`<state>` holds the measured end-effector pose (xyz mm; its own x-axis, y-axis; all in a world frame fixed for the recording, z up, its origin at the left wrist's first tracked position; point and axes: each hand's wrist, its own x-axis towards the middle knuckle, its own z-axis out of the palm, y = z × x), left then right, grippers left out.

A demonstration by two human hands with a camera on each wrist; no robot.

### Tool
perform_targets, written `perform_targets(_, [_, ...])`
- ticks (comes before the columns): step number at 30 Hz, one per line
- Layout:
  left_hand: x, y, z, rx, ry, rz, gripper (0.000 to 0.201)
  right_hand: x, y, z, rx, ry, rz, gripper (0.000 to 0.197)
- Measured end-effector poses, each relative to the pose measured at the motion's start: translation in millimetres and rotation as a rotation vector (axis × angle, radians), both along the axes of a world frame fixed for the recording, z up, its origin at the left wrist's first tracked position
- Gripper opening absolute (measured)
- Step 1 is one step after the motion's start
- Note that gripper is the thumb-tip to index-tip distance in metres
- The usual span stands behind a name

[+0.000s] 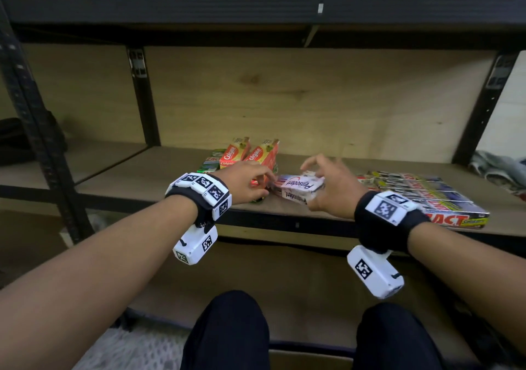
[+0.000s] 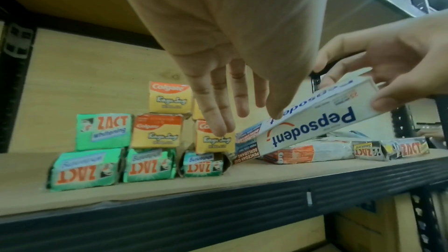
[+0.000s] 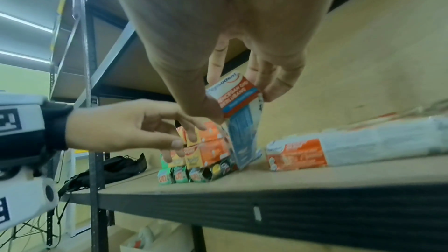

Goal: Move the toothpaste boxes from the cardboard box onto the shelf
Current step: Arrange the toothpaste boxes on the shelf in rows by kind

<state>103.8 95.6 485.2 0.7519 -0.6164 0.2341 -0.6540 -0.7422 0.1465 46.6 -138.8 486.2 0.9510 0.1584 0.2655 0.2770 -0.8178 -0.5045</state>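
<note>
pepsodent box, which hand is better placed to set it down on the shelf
Right. The right hand already grips the Pepsodent box, tilted with its far end down among the boxes on the shelf. The left hand is open, fingers straight, only near that end.

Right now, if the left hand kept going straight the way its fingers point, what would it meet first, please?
Probably the stacked Colgate boxes: the left hand, fingers straight, points at them just above the green Zact boxes. Depth is unclear; it may already be touching.

Left grip (image 1: 244,180) slack, right grip (image 1: 331,187) pinching
</note>
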Motion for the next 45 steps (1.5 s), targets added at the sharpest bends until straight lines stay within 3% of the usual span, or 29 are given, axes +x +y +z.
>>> perform_targets(6, [10.5, -35.4, -0.9, -0.173, 0.108, 0.059, 0.041, -11.3, -39.9, 32.2, 0.080, -0.057, 0.117, 0.072])
perform_targets(12, [13.1, -68.6, 18.1, -0.110, 0.379, -0.019, 0.052, -4.1, -66.6, 38.6, 0.136, -0.131, 0.179, 0.065])
perform_targets(15, [17.5, -78.5, 19.0, -0.070, 0.384, -0.056, 0.050, 4.9, -72.3, 31.0, 0.177, -0.167, 0.200, 0.056])
perform_targets(21, [27.3, -80.9, 16.2, -0.209, 0.330, -0.003, 0.034, 25.2, -79.7, 9.2, 0.375, -0.181, 0.018, 0.073])
perform_targets(25, [20.7, -79.0, 16.7, -0.427, 0.390, 0.035, 0.025, 20.8, -80.8, -17.8, 0.459, 0.016, -0.059, 0.084])
perform_targets(29, [17.3, -79.0, 17.7, -0.670, 0.496, 0.065, 0.033, 11.8, -67.8, -34.8, 0.630, 0.200, -0.034, 0.068])
perform_targets(34, [13.5, -86.0, 14.9, -1.000, 0.663, 0.133, 0.037, 6.5, -53.4, -41.7, 0.682, 0.343, 0.045, 0.055])
perform_targets(40, [6.5, -88.4, 10.9, -1.445, 0.762, 0.146, 0.049, 1.6, -63.0, -23.6, 1.069, 0.434, 0.105, 0.030])
perform_targets(43, [4.4, -82.0, 11.6, -1.519, 0.810, 0.118, 0.075, -0.1, -77.8, -12.6, 1.081, 0.428, 0.082, 0.029])
perform_targets(45, [3.3, -80.0, 8.4, -1.458, 0.806, 0.103, 0.080, -1.5, -87.3, -7.6, 0.993, 0.418, 0.081, 0.031])
